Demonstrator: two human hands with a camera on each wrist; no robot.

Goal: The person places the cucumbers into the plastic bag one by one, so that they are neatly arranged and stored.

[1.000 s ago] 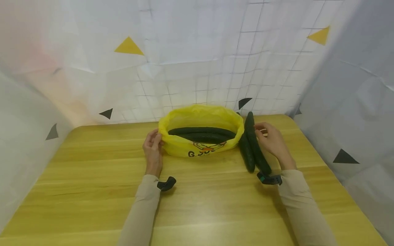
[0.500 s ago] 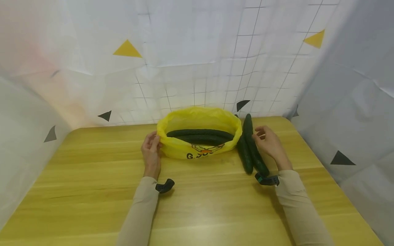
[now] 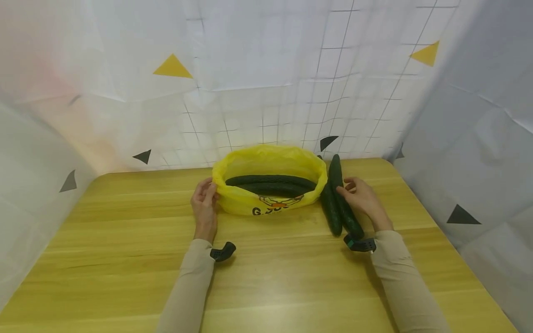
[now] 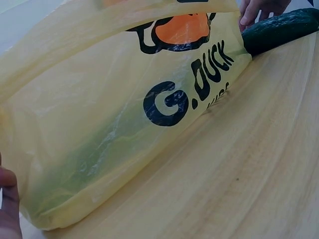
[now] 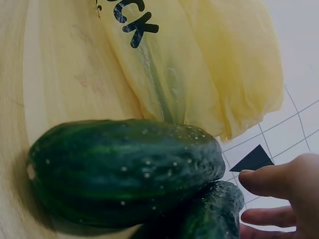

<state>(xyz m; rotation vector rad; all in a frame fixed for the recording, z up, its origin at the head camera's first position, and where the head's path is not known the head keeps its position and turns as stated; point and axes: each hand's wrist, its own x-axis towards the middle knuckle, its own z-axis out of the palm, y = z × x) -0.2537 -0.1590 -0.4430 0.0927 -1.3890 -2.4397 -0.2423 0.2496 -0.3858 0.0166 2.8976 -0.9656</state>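
A yellow plastic bag (image 3: 239,202) with "G.DUCK" lettering stands with its mouth spread. Inside it, cucumbers (image 3: 272,188) lie crosswise. My left hand (image 3: 205,203) pinches the bag's left edge; only part of that hand shows in the left wrist view. Two more cucumbers lie outside, side by side against the bag's right end: an inner cucumber (image 3: 331,213) and an outer cucumber (image 3: 351,219). My right hand (image 3: 364,199) is at the outer one, thumb over its upper side. In the right wrist view, thumb and fingers (image 5: 271,217) are spread beside the cucumber's far part, not curled round it.
Everything rests on a wooden table (image 3: 125,259). A white sheet (image 3: 258,106) with grid lines and triangles hangs right behind the table's back edge. Similar sheets enclose the left and right sides. A dark device (image 3: 360,243) sits at the right wrist, close to the cucumbers' near ends.
My right hand has come slightly left and nearer, so its thumb now lies over the outer cucumber. The left hand and bag keep their places; the head view has tilted slightly.
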